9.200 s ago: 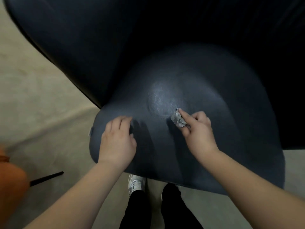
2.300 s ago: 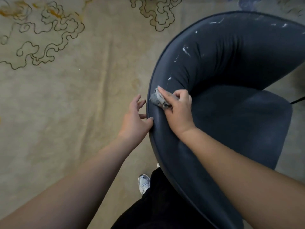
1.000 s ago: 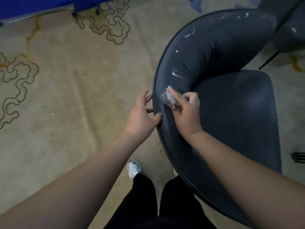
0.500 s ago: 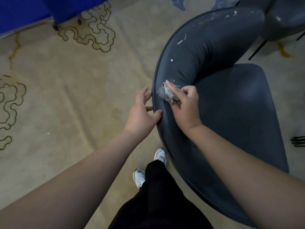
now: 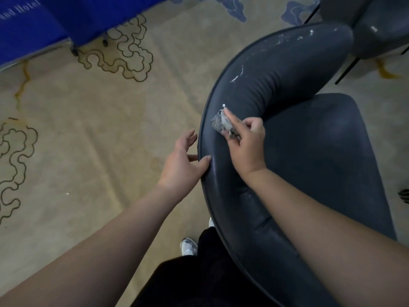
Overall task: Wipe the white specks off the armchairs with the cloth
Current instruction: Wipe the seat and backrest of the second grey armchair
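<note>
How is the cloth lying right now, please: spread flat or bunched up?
Bunched up: the cloth is a crumpled wad pressed to the armchair under the right hand.

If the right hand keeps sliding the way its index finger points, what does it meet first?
Likely the small white speck just beyond the cloth held by the right hand, on the armchair backrest.

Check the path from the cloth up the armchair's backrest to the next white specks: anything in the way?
Nothing visible. The right hand presses the cloth on the armchair backrest, just below a small white speck. The streaks higher up lie on bare upholstery. The left hand rests on the outer rim, off that path.
</note>
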Available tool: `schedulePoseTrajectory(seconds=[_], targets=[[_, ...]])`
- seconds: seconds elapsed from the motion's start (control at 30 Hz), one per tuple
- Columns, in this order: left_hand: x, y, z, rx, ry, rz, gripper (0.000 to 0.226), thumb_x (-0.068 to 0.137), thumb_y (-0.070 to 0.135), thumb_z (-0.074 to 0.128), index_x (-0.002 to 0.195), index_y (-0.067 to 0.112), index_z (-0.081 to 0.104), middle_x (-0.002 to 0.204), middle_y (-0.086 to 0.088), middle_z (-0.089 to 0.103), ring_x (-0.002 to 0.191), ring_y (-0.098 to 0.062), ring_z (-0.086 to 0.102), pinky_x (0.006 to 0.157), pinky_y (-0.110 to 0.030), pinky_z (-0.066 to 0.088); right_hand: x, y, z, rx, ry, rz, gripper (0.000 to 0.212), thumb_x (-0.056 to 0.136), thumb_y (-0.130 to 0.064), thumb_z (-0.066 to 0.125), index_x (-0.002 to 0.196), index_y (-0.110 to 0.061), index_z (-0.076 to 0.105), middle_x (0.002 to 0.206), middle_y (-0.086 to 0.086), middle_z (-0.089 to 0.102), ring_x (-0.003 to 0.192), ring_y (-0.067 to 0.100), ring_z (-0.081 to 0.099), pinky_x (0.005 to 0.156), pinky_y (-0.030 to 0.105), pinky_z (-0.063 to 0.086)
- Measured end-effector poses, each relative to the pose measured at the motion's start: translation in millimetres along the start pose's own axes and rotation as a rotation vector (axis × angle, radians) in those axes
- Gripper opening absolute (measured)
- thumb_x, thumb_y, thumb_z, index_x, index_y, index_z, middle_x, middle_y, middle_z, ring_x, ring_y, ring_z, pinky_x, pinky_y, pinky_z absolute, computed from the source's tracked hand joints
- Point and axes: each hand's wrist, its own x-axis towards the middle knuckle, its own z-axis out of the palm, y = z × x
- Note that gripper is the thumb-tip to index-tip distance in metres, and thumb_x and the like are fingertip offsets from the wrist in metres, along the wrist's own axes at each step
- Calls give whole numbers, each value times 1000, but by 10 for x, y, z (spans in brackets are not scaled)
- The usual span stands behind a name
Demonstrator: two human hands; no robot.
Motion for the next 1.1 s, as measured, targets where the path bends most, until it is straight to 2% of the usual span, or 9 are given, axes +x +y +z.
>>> schedulePoseTrajectory(seconds=[0.07,0.23,0.3,0.47,0.67,0.83,0.9,1.1], targets=[[18,0,-6,1,-5,-1,73,85,25,71,145,32,30,143,18,43,96,2,61,81,-18,52,-86,21,-35,-1,-14,4,61,79,-2,68,132,-30,56,96,3,37,85,23,46,90,42,47],[100,23,-41,-11,-8,-2,72,84,21,71,143,32,31,142,18,44,100,3,59,91,-29,52,-515,36,-184,22,-75,5,63,79,1,70,132,-30,56,99,4,39,90,19,45,94,24,39],[135,45,-49,-6,-16,0,72,84,21,71,143,32,32,141,19,45,101,2,59,92,-30,52,-350,24,-128,16,-49,6,61,78,0,70,131,-29,58,98,5,39,88,23,46,94,24,38],[285,133,-51,38,-38,34,73,84,24,71,145,29,30,138,20,46,104,-1,59,91,-25,49,216,14,69,16,48,125,58,79,-4,70,130,-30,59,95,3,37,86,22,43,95,41,44],[513,197,-121,51,-104,67,76,83,23,72,146,26,30,139,21,46,103,1,59,88,-21,50,-289,-45,-94,7,-22,98,64,78,3,70,131,-31,57,98,3,39,90,16,42,94,15,35],[709,254,-173,42,-164,94,75,84,19,72,145,24,30,139,20,46,100,2,59,80,-9,48,378,-46,104,-79,50,142,59,77,-4,71,128,-31,60,97,3,37,88,23,41,91,24,36],[817,312,-199,48,-192,107,74,85,17,71,146,25,30,137,21,45,99,4,58,75,-4,45,659,-33,178,-93,75,196,54,80,-10,72,128,-32,60,97,2,35,87,21,39,91,20,31],[1201,463,-286,87,-322,115,72,85,16,69,146,25,31,144,19,42,95,2,62,70,-7,48,234,-184,117,-106,71,194,65,77,0,71,131,-35,56,97,2,38,89,20,43,91,26,40]])
